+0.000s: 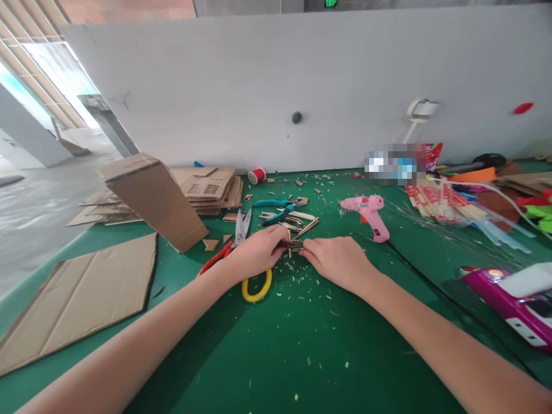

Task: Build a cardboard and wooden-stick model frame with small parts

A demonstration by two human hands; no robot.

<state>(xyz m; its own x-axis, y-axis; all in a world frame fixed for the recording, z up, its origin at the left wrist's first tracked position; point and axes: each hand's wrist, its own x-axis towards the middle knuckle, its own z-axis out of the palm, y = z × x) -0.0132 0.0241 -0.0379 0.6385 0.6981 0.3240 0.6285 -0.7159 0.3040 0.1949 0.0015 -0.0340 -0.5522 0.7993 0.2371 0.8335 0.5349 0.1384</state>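
Pinching: the left hand (259, 248) and right hand (338, 259) face each other, fingertips closed on opposite ends of a small brown piece (290, 244).
Brown piece: between the hands, low over the middle of the green counter (267, 356); its finer make-up is hidden by the fingers.
Step in hand: judging by the grip, some close fingertip work on that piece; whether it is being bent, parted or pressed, I cannot tell.
Next move: likely calls for a steady left pinch and small, careful right-hand movements, as the piece looks thin.
Beside the hands: thin pale sticks (307, 229), teal-handled pliers (282, 215), scissors (242, 227) with a red handle, and a yellow loop handle (255, 298) partly under the left forearm.
Glue gun: pink (364, 213), on its side to the right; no brand legible.
Cardboard stack (211, 190): printed with square code-like patches; small print unreadable.
Red-and-white wrappers (431, 202): marked, too small to read.
Packet (394, 165): pixelated, so no label shows.
Green sign (330, 3): at the top edge, reads "EXIT".
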